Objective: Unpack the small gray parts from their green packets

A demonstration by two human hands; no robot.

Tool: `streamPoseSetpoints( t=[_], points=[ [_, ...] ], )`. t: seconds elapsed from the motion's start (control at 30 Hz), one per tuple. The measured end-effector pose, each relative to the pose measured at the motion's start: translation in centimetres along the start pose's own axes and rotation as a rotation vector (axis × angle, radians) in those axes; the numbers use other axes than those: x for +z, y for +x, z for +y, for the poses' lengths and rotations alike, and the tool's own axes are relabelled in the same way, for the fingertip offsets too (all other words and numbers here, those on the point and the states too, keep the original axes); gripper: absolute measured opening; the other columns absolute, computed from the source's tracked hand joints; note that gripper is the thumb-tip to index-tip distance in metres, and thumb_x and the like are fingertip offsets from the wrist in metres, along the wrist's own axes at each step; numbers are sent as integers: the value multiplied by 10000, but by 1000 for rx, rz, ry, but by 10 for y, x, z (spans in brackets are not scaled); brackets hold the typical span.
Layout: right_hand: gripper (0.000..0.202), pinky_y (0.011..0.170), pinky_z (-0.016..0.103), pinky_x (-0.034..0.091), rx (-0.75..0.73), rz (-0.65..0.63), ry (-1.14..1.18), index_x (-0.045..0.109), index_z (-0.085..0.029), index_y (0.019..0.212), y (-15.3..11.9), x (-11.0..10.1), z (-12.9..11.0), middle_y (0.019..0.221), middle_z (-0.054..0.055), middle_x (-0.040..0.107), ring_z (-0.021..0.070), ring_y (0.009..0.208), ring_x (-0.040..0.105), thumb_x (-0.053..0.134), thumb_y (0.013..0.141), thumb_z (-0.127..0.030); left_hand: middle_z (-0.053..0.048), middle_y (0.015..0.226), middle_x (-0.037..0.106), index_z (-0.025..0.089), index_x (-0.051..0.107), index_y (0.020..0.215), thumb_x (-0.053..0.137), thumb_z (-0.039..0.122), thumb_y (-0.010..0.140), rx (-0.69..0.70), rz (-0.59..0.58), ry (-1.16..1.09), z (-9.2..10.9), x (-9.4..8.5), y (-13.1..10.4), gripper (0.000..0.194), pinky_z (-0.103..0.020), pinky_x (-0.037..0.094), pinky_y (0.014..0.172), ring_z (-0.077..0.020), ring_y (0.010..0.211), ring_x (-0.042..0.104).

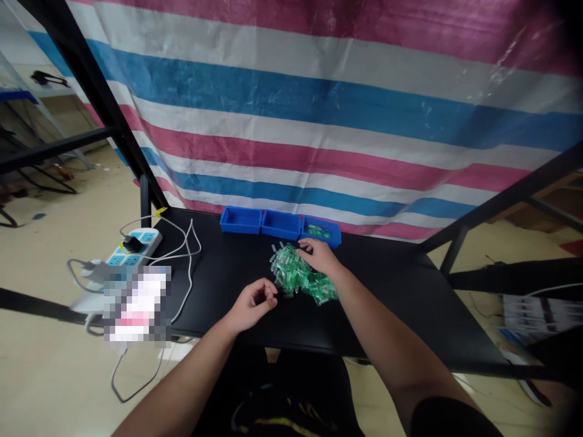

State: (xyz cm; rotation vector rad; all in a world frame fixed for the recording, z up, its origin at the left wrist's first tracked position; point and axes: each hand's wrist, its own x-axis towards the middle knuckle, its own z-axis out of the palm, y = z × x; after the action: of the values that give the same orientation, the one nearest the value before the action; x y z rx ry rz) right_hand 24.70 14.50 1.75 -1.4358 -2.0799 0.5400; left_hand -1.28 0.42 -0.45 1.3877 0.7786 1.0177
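A person's right hand (320, 255) rests with fingers spread loosely on a heap of small clear-green plastic pieces (303, 279) at mid-table, while the left hand (252, 303) curls nearly closed just beside it; whether it holds a piece cannot be told. Three blue bins (280, 224) line the black table's (401, 291) far edge, a power strip (134, 246) at left.

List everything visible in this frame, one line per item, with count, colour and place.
Small clear-and-green plastic parts: one pile, table centre.
Blue plastic bins: three, in a row at the table's back edge; the right one holds a few green parts.
Black table: one, centre.
White power strip: one, left table edge, white cables attached.
Striped tarp: one, pink, white and blue, behind.
Left hand: curled, beside the pile.
Right hand: resting on the pile.
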Motion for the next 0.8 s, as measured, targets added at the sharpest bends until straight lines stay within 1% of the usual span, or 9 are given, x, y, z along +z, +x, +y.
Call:
streamPoseSetpoints(
  t=[0.1,0.17,0.23,0.37,0.43,0.53,0.6,0.7,0.8],
  points=[
    [393,802,363,539,75,-3,107,706,-214,1151,3,16,-3,943,56,757,202,816,653,735,784,-350,13,770,505,154,609,985,701,399,890,4,1,2,0,0,0,279,-249,364,699,-113,711,455],
    [366,753,343,538,173,33,243,723,-198,1087,8,22,-5,855,40,741,187,752,643,749,735,-296,13,770,507,156,610,981,702,402,888,9,6,-1,1,0,0,279,-249,365,698,-115,715,457],
    [314,670,309,531,265,80,367,729,-178,1028,13,23,-7,798,36,716,173,700,639,722,739,-298,13,768,507,156,609,977,704,402,887,11,9,-4,1,0,0,279,-248,364,695,-115,714,455],
    [360,499,255,465,314,179,628,710,-167,1026,20,8,-10,777,42,679,164,632,615,687,766,-414,17,762,501,158,606,977,703,398,888,4,9,-13,1,0,0,273,-244,360,687,-112,705,447],
    [396,489,260,466,271,322,682,698,-169,1053,22,-7,-9,827,49,677,170,644,611,682,766,-442,17,766,502,159,606,979,701,397,891,12,3,-10,0,0,0,271,-244,364,694,-112,711,450],
    [388,627,323,544,147,621,404,694,-164,1116,25,-31,-2,940,86,682,209,767,638,607,847,-430,14,776,503,157,605,982,695,399,897,20,3,-3,-1,0,0,273,-245,368,702,-114,722,452],
    [334,810,385,555,66,701,118,721,-167,1103,26,-43,5,1011,118,670,245,896,641,578,884,-375,14,775,501,156,604,982,694,406,898,18,7,-4,-2,0,0,278,-244,367,698,-114,719,450],
    [207,992,471,477,-4,541,-202,771,-192,967,25,-45,9,1018,127,650,289,999,614,646,842,-299,16,770,504,161,606,984,705,413,889,14,7,-12,-2,0,0,287,-242,369,695,-116,715,453],
    [150,1000,469,461,-82,315,-302,771,-208,922,18,-31,2,1020,112,649,288,1023,598,661,829,-254,16,770,505,163,607,982,712,410,884,15,9,-17,-2,1,0,286,-241,365,693,-115,715,453]
  ],
)
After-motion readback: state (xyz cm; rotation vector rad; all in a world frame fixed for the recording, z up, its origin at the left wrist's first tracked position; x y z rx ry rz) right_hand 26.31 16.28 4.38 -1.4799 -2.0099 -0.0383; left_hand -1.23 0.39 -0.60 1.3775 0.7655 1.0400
